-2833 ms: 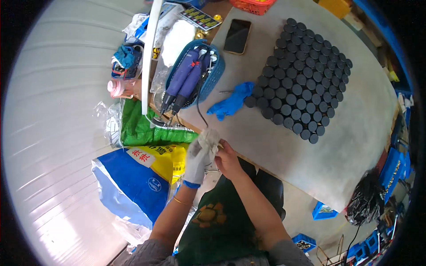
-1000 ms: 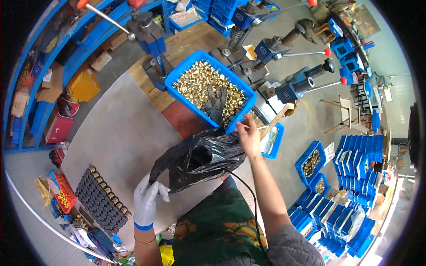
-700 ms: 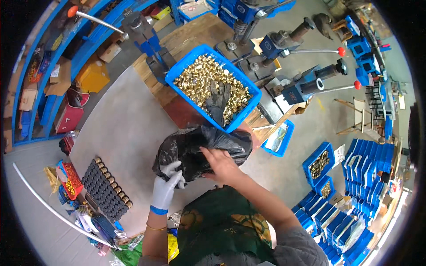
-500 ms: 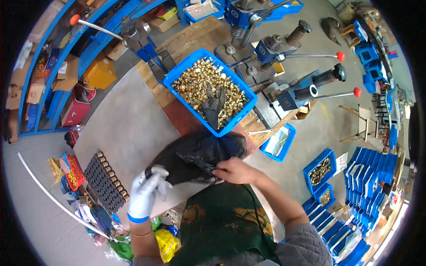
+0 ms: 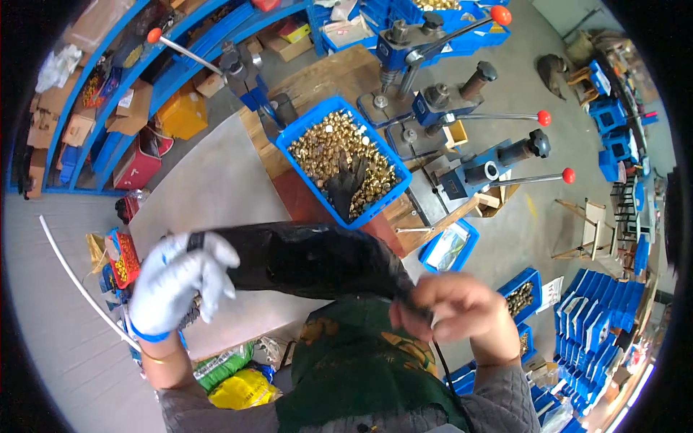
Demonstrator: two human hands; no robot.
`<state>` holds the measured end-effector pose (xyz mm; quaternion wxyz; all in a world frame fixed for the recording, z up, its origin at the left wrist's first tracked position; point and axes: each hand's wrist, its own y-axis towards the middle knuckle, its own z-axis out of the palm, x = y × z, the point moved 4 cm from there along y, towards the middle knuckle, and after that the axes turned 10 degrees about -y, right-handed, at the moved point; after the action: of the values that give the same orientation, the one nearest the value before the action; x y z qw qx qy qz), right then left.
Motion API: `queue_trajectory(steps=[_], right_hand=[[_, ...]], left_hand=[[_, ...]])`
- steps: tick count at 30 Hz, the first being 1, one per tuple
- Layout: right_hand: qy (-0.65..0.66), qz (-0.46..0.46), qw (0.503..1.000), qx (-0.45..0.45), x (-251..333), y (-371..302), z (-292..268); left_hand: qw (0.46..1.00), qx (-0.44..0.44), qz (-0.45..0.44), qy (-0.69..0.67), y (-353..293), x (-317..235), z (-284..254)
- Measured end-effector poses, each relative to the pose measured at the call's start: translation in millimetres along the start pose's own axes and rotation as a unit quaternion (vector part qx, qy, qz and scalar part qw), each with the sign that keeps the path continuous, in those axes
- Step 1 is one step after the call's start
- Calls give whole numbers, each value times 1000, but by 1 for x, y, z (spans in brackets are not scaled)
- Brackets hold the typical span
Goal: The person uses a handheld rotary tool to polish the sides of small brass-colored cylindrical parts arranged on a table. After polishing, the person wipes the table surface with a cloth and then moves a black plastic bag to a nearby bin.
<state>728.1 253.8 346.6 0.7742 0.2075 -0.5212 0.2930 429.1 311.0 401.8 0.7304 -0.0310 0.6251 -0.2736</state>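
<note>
A shiny black sleeve cover [image 5: 307, 256] is stretched crosswise in front of me, above the table's near edge. My left hand [image 5: 180, 278], in a white glove with a blue cuff, is closed on its left end. At the other end my bare right hand [image 5: 455, 307] pinches the gathered, narrow tip; that hand is somewhat blurred. Beyond the sleeve cover stands a blue bin [image 5: 395, 193] full of small gold-coloured metal parts [image 5: 339, 141]. A dark glove [image 5: 348, 186] lies on top of the parts.
Several hand presses [image 5: 462, 173] with red-knobbed levers line the wooden bench's back and right. A grey table sheet [image 5: 216, 180] spreads to the left. Blue shelving [image 5: 108, 144] stands at the far left, stacked blue trays [image 5: 599, 325] at the right. A yellow bag [image 5: 245, 390] lies below.
The bunched sleeve cover has been lifted and pulled out lengthwise. My left hand moved left and up; my right hand moved right, to its narrow end. The whole view shifted slightly.
</note>
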Motion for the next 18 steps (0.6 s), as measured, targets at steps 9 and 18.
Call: queue_trajectory(steps=[9,18], right_hand=[[44,-168,978,-117,38,57,16],[-210,-107,955,-179,-32,106,25]], left_hand=[[983,77,115,119,100,-77,41],[976,113,74,168,162,-29,20]])
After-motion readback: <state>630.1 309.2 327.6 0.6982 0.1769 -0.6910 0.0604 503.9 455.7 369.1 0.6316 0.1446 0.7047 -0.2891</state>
